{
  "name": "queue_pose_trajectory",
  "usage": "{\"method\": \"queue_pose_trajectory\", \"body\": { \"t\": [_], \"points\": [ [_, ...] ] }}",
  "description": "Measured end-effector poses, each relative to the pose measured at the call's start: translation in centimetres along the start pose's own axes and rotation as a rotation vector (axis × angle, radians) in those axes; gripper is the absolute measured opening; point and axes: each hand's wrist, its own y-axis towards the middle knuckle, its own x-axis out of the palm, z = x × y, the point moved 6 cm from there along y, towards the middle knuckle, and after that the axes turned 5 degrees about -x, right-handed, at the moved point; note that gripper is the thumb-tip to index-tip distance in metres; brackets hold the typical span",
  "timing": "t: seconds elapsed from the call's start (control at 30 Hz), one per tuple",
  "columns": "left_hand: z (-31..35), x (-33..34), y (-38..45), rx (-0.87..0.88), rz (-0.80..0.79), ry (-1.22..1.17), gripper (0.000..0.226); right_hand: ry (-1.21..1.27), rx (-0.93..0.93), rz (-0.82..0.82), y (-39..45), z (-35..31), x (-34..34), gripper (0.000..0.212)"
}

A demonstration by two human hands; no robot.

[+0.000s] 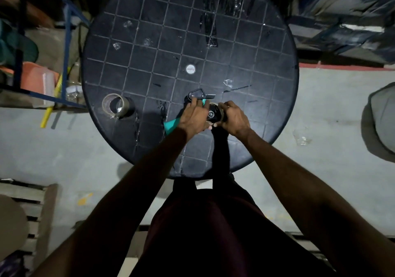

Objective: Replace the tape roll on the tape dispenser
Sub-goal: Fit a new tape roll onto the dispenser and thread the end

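A black tape dispenser (197, 95) with a teal handle (171, 125) lies on the round dark table (267, 63), near its front edge. My left hand (193, 116) grips the dispenser's body over the handle. My right hand (234, 117) is closed around a tape roll (213, 113) seated on the dispenser's black hub, fingers wrapped over its rim. A second, nearly spent brownish tape roll (116, 105) stands apart on the table's left side, well away from both hands.
Scraps of clear tape (227, 82) stick to the gridded tabletop, and a white cap (190, 69) marks its centre. A blue metal rack (66, 30) with stored goods stands left. A wooden pallet (32, 202) lies at lower left, a grey object (382, 122) at the right.
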Motion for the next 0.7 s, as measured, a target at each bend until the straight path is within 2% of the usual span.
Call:
{"method": "queue_pose_trajectory", "body": {
  "t": [0.07, 0.17, 0.37, 0.47, 0.6, 0.7],
  "points": [
    [0.7, 0.3, 0.2, 0.013, -0.014, 0.035, 0.097, 0.011, -0.001, 0.011, -0.2, -0.2, 0.3, 0.073],
    [1.0, 0.6, 0.5, 0.004, -0.001, 0.009, 0.087, 0.011, 0.019, 0.035, -0.1, -0.4, 0.8, 0.065],
    [1.0, 1.1, 1.2, -0.001, 0.028, 0.012, 0.068, -0.042, 0.046, -0.019, 1.0, -0.6, 1.5, 0.070],
    [1.3, 1.6, 1.4, 0.026, -0.015, 0.025, 0.074, -0.044, 0.035, -0.021, 1.4, -0.6, 1.5, 0.064],
    [1.5, 1.7, 1.4, 0.039, -0.021, 0.059, 0.075, -0.018, 0.023, -0.046, 1.5, -0.6, 1.9, 0.067],
    [1.7, 2.0, 1.9, 0.057, -0.024, 0.123, 0.074, -0.004, 0.033, -0.046, 1.8, -0.5, 1.7, 0.055]
  ]
}}
